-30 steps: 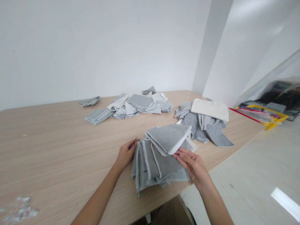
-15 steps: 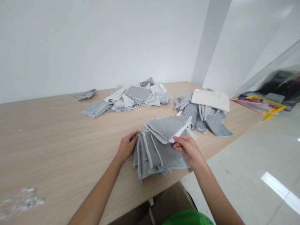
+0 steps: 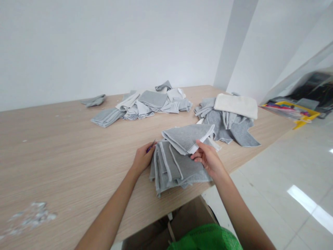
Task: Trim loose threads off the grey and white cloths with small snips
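Small purple-handled snips (image 3: 150, 147) are held in my closed left hand (image 3: 143, 158), their thin pointed tip showing past the fingers. That hand rests against the left side of a stack of grey cloths (image 3: 179, 166) with pale stitched edges, near the table's front edge. On top of the stack lies a folded grey cloth (image 3: 188, 136) with a white border. My right hand (image 3: 210, 159) pinches its lower right edge between thumb and fingers, the other fingers curled below it.
Behind the stack, the wooden table (image 3: 104, 152) bears a heap of grey and white cloths (image 3: 153, 100). Another heap (image 3: 229, 121), topped by a cream cloth (image 3: 236, 105), lies to the right. Scraps (image 3: 36, 215) are scattered front left. A yellow tray (image 3: 307, 118) is at far right.
My right thumb has moved up along the white border of the top cloth. The left hand keeps its place by the stack, and the whole view has tilted slightly downward.
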{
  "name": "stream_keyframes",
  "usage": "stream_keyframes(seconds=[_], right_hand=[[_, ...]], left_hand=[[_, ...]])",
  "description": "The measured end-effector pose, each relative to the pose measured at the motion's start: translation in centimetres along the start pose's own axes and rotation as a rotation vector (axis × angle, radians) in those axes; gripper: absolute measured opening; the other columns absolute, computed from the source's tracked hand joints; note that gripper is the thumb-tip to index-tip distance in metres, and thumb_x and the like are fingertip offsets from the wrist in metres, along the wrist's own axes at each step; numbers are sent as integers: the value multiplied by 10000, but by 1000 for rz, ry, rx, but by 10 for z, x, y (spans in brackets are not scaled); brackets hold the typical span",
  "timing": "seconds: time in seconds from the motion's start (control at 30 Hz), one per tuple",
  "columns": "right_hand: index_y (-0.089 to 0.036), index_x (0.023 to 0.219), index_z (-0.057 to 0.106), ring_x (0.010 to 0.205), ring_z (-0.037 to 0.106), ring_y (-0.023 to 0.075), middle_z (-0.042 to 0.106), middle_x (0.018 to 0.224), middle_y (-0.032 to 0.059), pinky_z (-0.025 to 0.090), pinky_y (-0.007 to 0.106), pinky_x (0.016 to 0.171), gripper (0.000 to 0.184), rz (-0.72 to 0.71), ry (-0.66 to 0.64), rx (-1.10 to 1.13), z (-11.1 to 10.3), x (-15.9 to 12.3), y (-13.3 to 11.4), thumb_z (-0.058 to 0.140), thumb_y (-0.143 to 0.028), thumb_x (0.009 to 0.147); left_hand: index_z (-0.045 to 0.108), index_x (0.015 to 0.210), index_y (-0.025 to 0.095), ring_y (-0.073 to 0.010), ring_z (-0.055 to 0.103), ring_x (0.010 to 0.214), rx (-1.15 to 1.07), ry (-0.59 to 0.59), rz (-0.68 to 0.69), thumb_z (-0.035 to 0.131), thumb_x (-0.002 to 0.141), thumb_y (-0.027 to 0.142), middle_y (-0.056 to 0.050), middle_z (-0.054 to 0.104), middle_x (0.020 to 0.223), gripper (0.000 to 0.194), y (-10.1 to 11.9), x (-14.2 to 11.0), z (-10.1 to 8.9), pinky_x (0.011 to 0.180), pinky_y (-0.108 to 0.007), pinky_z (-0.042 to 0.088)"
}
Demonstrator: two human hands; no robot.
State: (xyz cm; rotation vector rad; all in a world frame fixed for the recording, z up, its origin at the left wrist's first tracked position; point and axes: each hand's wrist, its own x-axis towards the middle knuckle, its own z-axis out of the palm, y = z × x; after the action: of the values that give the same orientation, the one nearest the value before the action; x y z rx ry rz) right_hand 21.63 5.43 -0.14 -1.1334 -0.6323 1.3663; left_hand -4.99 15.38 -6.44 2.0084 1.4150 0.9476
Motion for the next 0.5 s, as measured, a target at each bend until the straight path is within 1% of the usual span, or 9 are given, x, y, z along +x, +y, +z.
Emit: stream_keyframes(seconds=[0.07, 0.13, 0.17, 0.2, 0.27, 0.37, 0.43, 0.5], right_hand=[[-173, 623, 517, 342, 505, 71, 528, 423, -28, 310, 126, 299, 423, -14, -12, -94, 2, 7, 1, 737, -513, 744], [-172, 571, 495, 282, 339, 25, 458, 367, -53, 189, 138, 284, 458, -86, -37, -173, 4, 15, 0, 733, -526, 738], [-172, 555, 487, 282, 283, 13, 424, 351, -67, 160, 145, 291, 461, -136, -50, -190, 6, 17, -2, 742, -516, 727], [-173, 544, 482, 289, 256, 9, 399, 344, -78, 150, 149, 300, 457, -183, -64, -193, 7, 18, -4, 752, -499, 716], [-175, 530, 475, 299, 257, 11, 392, 347, -82, 154, 153, 307, 446, -229, -82, -166, 11, 13, -10, 766, -467, 701], [-172, 569, 507, 293, 306, 23, 478, 397, -58, 172, 158, 286, 414, -224, -41, -76, 15, -9, -15, 783, -457, 686], [-167, 623, 549, 299, 369, 42, 546, 444, -32, 206, 160, 276, 399, -203, 12, -40, 17, -27, -10, 792, -479, 677], [-166, 613, 558, 302, 396, 55, 561, 431, -8, 239, 161, 282, 420, -129, 2, -73, 19, -40, 1, 796, -506, 670]], left_hand=[[698, 1190, 176, -282, 645, 990, 1, -3, 3, 450, 899, 479, -57, 744, 1095, 488, 0, 0, 0, 963, -388, 472], [694, 1198, 169, -283, 644, 998, 2, 0, 11, 447, 904, 472, -59, 742, 1100, 489, 0, 0, 0, 968, -393, 468], [693, 1200, 163, -285, 644, 1004, 2, 2, 16, 446, 906, 469, -62, 740, 1106, 492, 1, -1, 0, 972, -396, 466], [693, 1202, 156, -287, 644, 1009, 3, 4, 22, 445, 909, 467, -66, 737, 1115, 494, 1, -1, 0, 975, -398, 463], [692, 1206, 150, -288, 646, 1017, 0, 5, 35, 446, 913, 465, -70, 733, 1130, 495, 2, -1, 0, 976, -398, 462], [696, 1205, 168, -277, 654, 1015, -10, -1, 52, 450, 919, 456, -58, 733, 1142, 475, 3, -2, -1, 966, -384, 469], [703, 1192, 184, -268, 659, 1017, -21, -7, 58, 448, 923, 450, -46, 734, 1147, 456, 3, -3, 0, 957, -372, 476], [705, 1184, 192, -265, 659, 1032, -27, -10, 57, 448, 922, 444, -42, 733, 1156, 445, 2, -3, 0, 955, -368, 479]])
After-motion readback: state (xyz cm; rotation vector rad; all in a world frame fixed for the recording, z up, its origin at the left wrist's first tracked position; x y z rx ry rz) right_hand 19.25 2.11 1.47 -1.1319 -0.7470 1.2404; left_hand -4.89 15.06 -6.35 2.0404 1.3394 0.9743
